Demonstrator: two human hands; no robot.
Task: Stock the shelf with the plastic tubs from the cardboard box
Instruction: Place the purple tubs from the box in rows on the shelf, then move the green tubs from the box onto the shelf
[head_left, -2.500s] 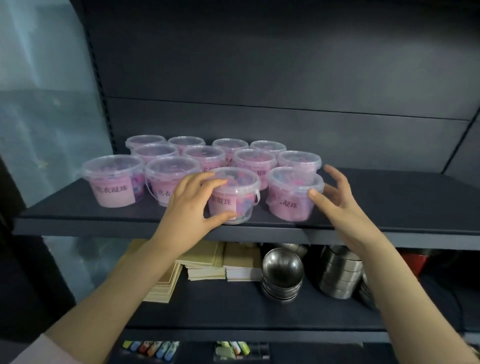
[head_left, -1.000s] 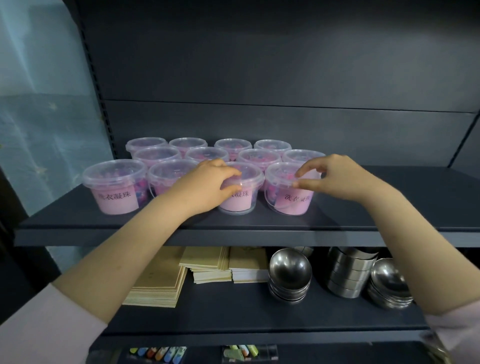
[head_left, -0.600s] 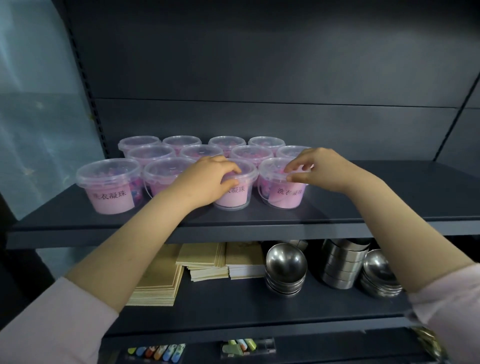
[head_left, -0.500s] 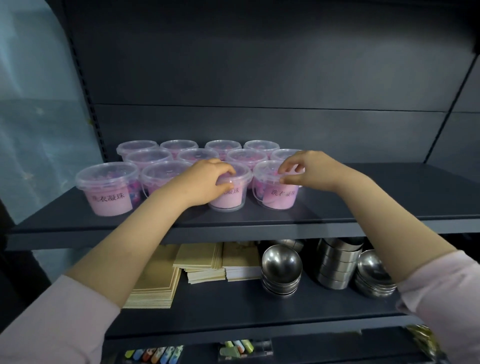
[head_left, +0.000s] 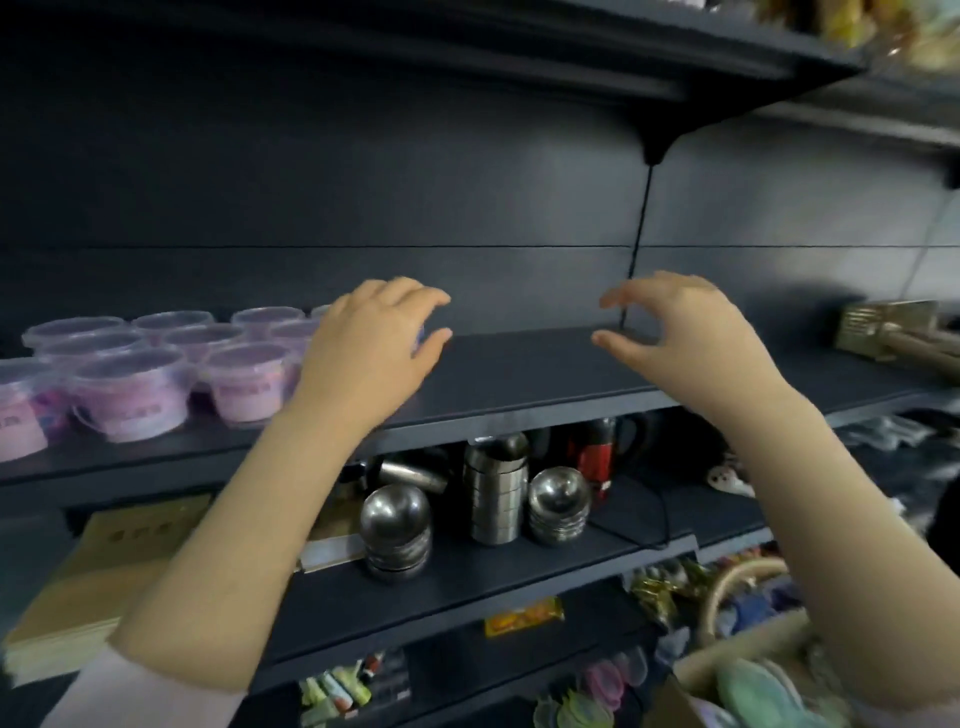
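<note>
Several clear plastic tubs (head_left: 135, 395) with pink contents stand in rows on the left of the dark shelf (head_left: 519, 374). My left hand (head_left: 369, 353) hovers over the shelf just right of the tubs, fingers loosely curved, holding nothing; it hides the rightmost tubs. My right hand (head_left: 685, 332) is raised further right above the bare shelf, fingers relaxed and empty. A cardboard box (head_left: 748, 670) shows at the bottom right, with soft pastel items in it.
Below the shelf stand stacked steel bowls (head_left: 397, 525) and cups (head_left: 496, 493), paper stacks (head_left: 88, 587) on the left and a red kettle (head_left: 595, 457). A gold-coloured object (head_left: 893, 332) lies on the shelf at far right. A woven basket handle (head_left: 737, 582) sits near the box.
Both hands have let go of the front tubs and lifted off to the right. The view has swung right, so the tubs now sit at the left.
</note>
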